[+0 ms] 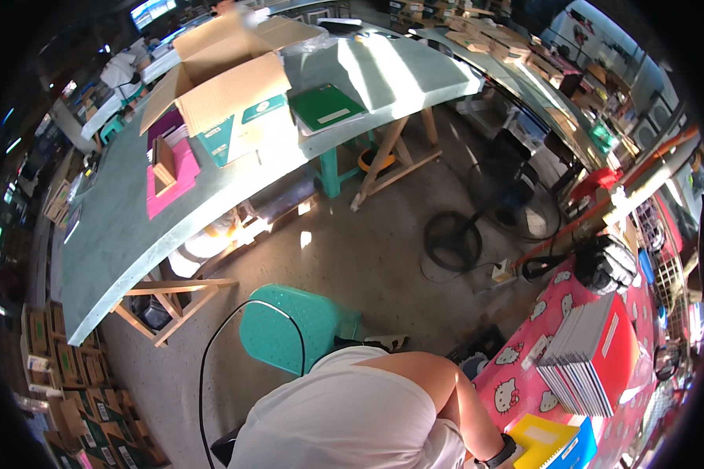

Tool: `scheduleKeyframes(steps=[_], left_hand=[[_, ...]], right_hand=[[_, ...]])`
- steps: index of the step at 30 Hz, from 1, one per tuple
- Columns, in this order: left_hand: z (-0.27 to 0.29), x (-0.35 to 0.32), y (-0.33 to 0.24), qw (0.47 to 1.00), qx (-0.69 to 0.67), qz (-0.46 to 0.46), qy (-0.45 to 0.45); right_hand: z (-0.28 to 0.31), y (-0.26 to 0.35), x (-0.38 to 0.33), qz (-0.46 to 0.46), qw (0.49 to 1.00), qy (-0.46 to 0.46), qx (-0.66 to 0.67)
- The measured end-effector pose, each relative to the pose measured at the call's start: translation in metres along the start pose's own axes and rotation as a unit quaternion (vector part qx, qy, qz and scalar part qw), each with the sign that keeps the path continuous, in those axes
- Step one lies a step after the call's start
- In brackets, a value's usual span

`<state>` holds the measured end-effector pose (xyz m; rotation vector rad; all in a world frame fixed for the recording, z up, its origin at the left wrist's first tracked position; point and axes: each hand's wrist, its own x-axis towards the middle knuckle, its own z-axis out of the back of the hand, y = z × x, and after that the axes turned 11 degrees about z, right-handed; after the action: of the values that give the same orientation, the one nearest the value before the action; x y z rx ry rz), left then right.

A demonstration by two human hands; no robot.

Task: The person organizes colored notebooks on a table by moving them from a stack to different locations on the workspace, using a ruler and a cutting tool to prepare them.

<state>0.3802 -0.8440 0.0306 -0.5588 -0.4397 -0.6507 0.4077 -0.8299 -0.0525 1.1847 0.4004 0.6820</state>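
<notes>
Bare skin of my left arm runs from the white shirt toward the lower edge. It wears a dark wristwatch. Past the watch the picture's edge cuts the arm off, so my left hand is out of sight. Right beside that wrist lies a yellow notebook, partly over a blue notebook. Behind them a neat stack of notebooks with a red cover on its side stands on the pink patterned tablecloth. My right hand does not show.
A turquoise stool stands on the floor beside me, with a black cable curving past it. Across the aisle, the long grey-green table bears an open carton, a green notebook and pink sheets. A fan stands beyond.
</notes>
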Motion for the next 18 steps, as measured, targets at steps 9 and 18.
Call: scheduleKeyframes(steps=[9,18], left_hand=[[0.014,-0.005,0.0,0.949,-0.31,-0.038,-0.045],[0.015,-0.001,0.002,0.982,-0.186,0.019,0.003]], right_hand=[[0.074,0.004,-0.06,-0.004,0.976,-0.192,0.105],[0.119,-0.015,-0.176,0.023,0.855,-0.384,0.348]])
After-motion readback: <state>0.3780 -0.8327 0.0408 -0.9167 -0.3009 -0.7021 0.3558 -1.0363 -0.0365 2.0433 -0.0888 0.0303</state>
